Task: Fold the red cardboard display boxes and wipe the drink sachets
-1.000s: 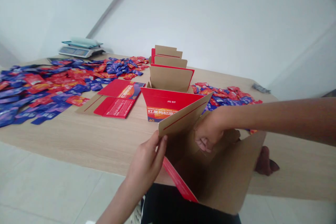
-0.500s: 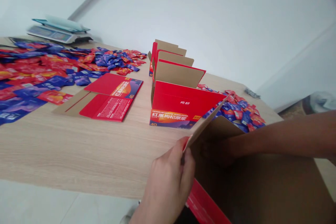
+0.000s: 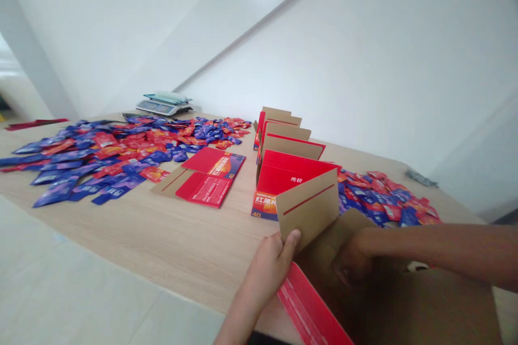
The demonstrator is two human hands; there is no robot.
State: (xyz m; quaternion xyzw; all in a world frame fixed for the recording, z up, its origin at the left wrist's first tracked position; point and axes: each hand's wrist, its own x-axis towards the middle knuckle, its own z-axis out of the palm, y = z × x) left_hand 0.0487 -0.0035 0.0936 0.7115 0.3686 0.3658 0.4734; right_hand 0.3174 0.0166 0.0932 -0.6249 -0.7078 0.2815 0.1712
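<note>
My left hand [image 3: 267, 265] grips the edge of a raised flap on an open red cardboard box [image 3: 311, 200], thumb on the brown inner face. Down inside this tilted box is my right hand [image 3: 353, 260], its fingers curled in shadow near the inner wall; anything in them is hidden. Right behind the held box stands a red printed box [image 3: 291, 175] with its top flaps up, first in a row of several. A flattened box [image 3: 212, 178] lies on the table to the left of the row.
A wide pile of red and blue sachets [image 3: 121, 151] covers the table's [image 3: 182, 237] left side. Another sachet pile [image 3: 384, 197] lies to the right of the boxes. Near the wall stands a digital scale [image 3: 162, 106]. A small grey wrapper [image 3: 421, 177] lies at the far right.
The view has swung left and up, showing more of the table. My left hand has turned the box's flap so its brown inside faces me. My right hand stays inside the box.
</note>
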